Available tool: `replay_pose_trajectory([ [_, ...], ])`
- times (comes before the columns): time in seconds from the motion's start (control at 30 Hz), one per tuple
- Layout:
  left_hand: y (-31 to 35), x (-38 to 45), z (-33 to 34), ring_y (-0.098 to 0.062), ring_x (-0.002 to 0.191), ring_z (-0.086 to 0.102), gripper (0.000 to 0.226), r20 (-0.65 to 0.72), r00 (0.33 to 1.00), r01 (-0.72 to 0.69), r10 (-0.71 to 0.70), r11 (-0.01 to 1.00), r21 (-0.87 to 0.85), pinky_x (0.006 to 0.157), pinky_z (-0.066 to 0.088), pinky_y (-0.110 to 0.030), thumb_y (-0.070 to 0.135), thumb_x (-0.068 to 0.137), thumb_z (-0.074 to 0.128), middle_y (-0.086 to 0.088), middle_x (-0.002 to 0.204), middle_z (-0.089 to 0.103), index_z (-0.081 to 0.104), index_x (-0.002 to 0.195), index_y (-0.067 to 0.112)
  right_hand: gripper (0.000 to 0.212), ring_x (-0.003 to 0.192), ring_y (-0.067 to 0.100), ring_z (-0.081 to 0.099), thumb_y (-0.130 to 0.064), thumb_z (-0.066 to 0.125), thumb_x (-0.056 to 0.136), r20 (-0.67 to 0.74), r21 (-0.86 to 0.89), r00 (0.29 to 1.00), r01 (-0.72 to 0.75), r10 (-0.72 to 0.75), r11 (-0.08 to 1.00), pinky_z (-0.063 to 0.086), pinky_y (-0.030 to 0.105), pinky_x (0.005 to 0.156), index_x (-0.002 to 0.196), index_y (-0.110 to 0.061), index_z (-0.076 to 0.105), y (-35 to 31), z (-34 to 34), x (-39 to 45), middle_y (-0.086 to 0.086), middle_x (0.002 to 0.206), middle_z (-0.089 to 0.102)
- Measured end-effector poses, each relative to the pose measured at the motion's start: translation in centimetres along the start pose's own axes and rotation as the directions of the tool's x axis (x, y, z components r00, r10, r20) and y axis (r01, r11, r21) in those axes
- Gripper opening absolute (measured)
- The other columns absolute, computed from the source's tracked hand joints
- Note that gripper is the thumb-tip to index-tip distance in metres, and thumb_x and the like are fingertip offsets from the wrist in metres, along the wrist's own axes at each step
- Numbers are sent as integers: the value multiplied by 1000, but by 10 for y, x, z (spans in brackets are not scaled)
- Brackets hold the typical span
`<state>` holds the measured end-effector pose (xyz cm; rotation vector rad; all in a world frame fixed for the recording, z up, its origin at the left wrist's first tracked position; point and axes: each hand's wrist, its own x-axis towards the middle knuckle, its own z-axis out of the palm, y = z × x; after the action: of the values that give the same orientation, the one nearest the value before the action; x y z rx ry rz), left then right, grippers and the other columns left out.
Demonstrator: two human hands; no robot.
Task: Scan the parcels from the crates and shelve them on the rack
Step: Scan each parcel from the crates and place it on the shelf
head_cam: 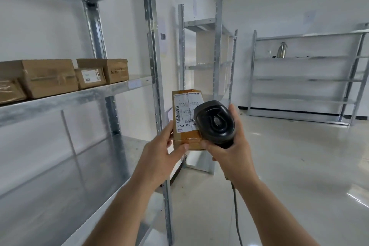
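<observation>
The scanner covers the right part of the parcel's label, and the label's small print is too blurred to read. The left hand grips the parcel's near end, thumb on top, its other fingers hidden underneath. The right hand is wrapped round the scanner's handle, holding its head just above the parcel. The parcel is held right of the rack, level between its shelves. Four boxes sit on the rack's middle shelf; the leftmost is cut off by the frame edge.
</observation>
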<state>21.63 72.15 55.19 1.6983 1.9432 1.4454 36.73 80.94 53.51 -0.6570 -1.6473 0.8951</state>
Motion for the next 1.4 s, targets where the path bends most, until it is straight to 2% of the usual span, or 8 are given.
replay_pose_trajectory([
  [0.1, -22, 39, -8, -5, 122, 54, 63, -36, 999, -14, 14, 1000, 16, 109, 42, -35, 25, 90, 64, 18, 126, 58, 31, 140, 45, 103, 116, 7, 59, -7, 81, 78, 27, 39, 1000, 15, -16, 999, 55, 49, 93, 138, -59, 14, 16, 26, 41, -58, 102, 47],
  [0.23, -48, 89, -22, 0, 113, 57, 57, -79, 997, -11, 15, 999, 51, 104, 44, -25, 22, 90, 67, 33, 107, 56, 33, 118, 59, 104, 115, -1, 56, -4, 79, 78, 45, 90, 997, 55, -59, 994, 55, 45, 94, 145, -52, 15, 35, 57, 89, -56, 102, 48],
  [0.4, -70, 129, -24, 2, 113, 56, 62, -109, 994, -17, 26, 997, 79, 98, 41, -15, 23, 90, 66, 30, 109, 55, 37, 142, 38, 103, 111, 9, 61, 0, 77, 79, 40, 155, 996, 69, -76, 986, 57, 25, 80, 145, -51, 17, 60, 82, 130, -54, 102, 51],
  [0.6, -83, 168, -27, 0, 116, 55, 62, -163, 987, 9, 13, 991, 135, 104, 41, -21, 26, 91, 65, 21, 119, 58, 36, 144, 38, 102, 101, 6, 65, 1, 76, 80, 73, 229, 993, 69, -88, 971, 56, 20, 64, 148, -48, 16, 79, 102, 177, -50, 101, 55],
  [0.8, -85, 212, -34, -5, 114, 57, 59, -281, 960, 74, -9, 973, 220, 101, 43, -24, 31, 89, 67, 21, 115, 57, 40, 142, 35, 102, 92, 13, 66, 1, 75, 81, 165, 346, 976, 78, -143, 935, 52, 21, 58, 151, -45, 17, 95, 125, 239, -20, 120, 58],
  [0.97, -82, 252, -34, -4, 108, 58, 49, -450, 891, 193, -65, 950, 244, 86, 40, -13, 34, 88, 67, 19, 115, 60, 49, 133, 32, 99, 87, 16, 61, 0, 73, 82, 277, 441, 941, 58, -197, 896, 50, 18, 57, 153, -41, 18, 103, 146, 303, -10, 126, 60],
  [1.27, -75, 309, -34, -14, 102, 61, 30, -723, 673, 438, -156, 872, 219, 88, 50, -34, 35, 89, 65, 7, 111, 64, 51, 113, 23, 95, 54, 12, 57, -1, 73, 83, 497, 558, 836, -103, -232, 824, 49, 27, 47, 155, -35, 20, 109, 200, 391, 2, 111, 65],
  [1.4, -82, 320, -30, -14, 101, 61, 22, -801, 586, 532, -122, 804, 266, 90, 50, -37, 33, 94, 58, 8, 106, 64, 53, 112, 22, 96, 57, 10, 58, -4, 73, 83, 566, 568, 784, -145, -256, 810, 49, 24, 51, 155, -38, 19, 106, 226, 409, 6, 112, 66],
])
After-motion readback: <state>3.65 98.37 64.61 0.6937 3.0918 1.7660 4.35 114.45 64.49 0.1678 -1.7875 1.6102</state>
